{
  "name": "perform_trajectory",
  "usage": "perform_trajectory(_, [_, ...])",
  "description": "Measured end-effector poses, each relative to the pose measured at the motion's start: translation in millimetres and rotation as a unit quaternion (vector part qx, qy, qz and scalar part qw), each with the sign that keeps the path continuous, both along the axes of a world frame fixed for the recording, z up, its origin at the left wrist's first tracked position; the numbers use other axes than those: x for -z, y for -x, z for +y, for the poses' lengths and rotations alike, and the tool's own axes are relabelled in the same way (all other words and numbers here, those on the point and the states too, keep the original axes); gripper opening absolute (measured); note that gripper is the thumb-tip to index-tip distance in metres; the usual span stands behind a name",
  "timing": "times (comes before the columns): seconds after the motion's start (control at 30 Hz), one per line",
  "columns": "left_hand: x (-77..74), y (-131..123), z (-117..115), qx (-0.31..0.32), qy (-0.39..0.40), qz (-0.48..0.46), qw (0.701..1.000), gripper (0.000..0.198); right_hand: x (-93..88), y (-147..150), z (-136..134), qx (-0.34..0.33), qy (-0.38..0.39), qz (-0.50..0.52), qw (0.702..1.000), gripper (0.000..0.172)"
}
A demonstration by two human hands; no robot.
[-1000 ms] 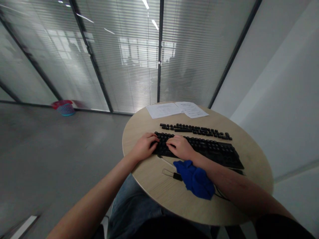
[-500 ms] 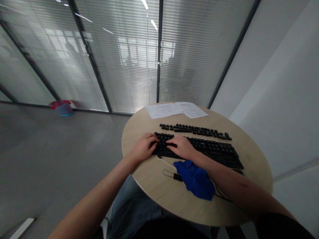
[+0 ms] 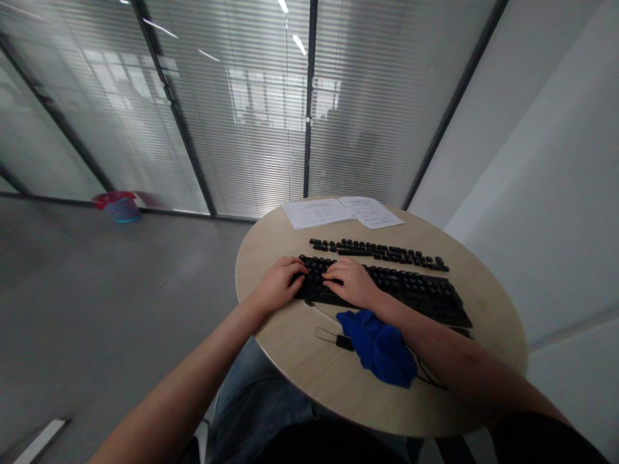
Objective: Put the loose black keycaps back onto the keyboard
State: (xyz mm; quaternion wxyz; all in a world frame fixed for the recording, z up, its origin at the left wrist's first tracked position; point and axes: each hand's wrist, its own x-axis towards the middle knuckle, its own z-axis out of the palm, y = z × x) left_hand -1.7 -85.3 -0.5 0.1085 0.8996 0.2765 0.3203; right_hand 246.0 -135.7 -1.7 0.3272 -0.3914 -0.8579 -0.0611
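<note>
A black keyboard lies across the round wooden table. My left hand is curled round the keyboard's left end, fingers closed on its edge. My right hand rests on the keys just right of it. Its fingers are bent and pressed together over the keys, and what is under the fingertips is hidden. A row of loose black keycaps lies just behind the keyboard. A crumpled blue cloth sits under my right forearm, in front of the keyboard.
Two sheets of paper lie at the table's far edge. A cable with a small black plug lies beside the cloth. Glass walls with blinds stand behind, a white wall at right. A red and blue basket stands on the grey floor at left.
Both hands stay on the keyboard's left end with only slight finger movement. The view has shifted a little.
</note>
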Motion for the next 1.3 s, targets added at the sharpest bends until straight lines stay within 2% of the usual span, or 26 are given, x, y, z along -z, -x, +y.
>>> perform_trajectory(0.33, [-1.1,0,0,0.000,0.003,-0.002,1.000,0.018,1.0,0,1,-0.025,-0.016,0.008,1.000,0.009])
perform_trajectory(0.63, [-1.2,-1,0,-0.002,-0.001,0.002,1.000,0.019,3.0,1,3,-0.017,0.008,0.017,1.000,0.006])
perform_trajectory(0.87, [-0.2,0,0,-0.004,-0.001,-0.001,1.000,0.018,-4.3,2,-2,0.000,-0.001,0.025,1.000,0.012])
perform_trajectory(1.3, [0.1,0,1,-0.004,-0.006,0.012,1.000,0.018,-13.6,4,-4,0.009,0.009,-0.034,0.999,0.016])
